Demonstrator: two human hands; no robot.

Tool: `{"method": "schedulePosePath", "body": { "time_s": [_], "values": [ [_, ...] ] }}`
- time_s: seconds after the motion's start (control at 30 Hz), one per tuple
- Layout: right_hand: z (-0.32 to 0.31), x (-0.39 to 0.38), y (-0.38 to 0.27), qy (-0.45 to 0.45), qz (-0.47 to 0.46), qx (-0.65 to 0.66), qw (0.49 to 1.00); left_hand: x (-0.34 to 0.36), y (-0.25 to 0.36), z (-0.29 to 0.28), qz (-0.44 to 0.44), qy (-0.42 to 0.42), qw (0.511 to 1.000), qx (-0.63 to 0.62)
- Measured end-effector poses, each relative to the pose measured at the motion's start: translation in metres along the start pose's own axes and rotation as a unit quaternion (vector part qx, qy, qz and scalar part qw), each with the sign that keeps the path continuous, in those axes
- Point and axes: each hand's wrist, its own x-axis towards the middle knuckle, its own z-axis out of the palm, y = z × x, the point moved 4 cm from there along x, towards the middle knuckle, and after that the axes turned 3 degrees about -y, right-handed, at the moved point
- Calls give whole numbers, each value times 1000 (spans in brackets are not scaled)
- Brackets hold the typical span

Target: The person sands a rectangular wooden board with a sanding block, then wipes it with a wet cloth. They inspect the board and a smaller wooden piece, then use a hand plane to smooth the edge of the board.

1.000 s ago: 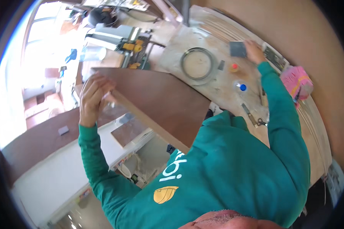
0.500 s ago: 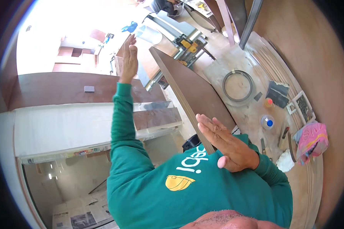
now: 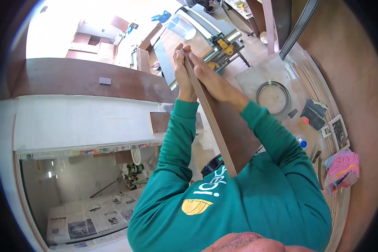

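Observation:
A brown wooden panel (image 3: 235, 130) with a pale layered edge stands on its narrow side in front of me, its near end at my chest. My left hand (image 3: 183, 80) lies along its left face near the far end, fingers stretched forward. Against the opposite face presses my right hand (image 3: 216, 82), palm flat, fingertips at the far corner. Between them the two palms hold the panel. Its lower edge is out of sight.
Beyond the panel stands a cutting machine with yellow parts (image 3: 224, 46) and a clear plastic tub (image 3: 182, 28). At right lie a coiled band (image 3: 273, 98), dark sheets (image 3: 314, 112), a blue-capped bottle (image 3: 300, 142) and a pink bag (image 3: 342, 168). Newspaper (image 3: 82, 229) covers a lower-left surface.
Both hands were apart from each other, raised off the panel's faces. Now they have come together at its far end, pressing it from either side. The view has shifted slightly.

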Motion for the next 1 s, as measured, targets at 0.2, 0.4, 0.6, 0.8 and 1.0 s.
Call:
{"method": "schedulePosePath", "body": {
  "time_s": [0.2,0.4,0.6,0.8,1.0],
  "values": [
    [28,-28,-61,-49,43,-25,998,-12,5,-21,-8,46,999,21],
    [43,-88,-129,-115,34,-118,986,-3,-4,-24,-18,31,999,3],
    [60,-163,-170,-139,-24,-127,982,15,-7,-32,-9,-11,1000,22],
    [58,-224,-198,-142,-69,-180,971,8,18,-18,-94,3,991,95],
    [46,-241,-179,-117,-53,-180,975,-64,78,5,-121,-56,973,190]
  ]
}}
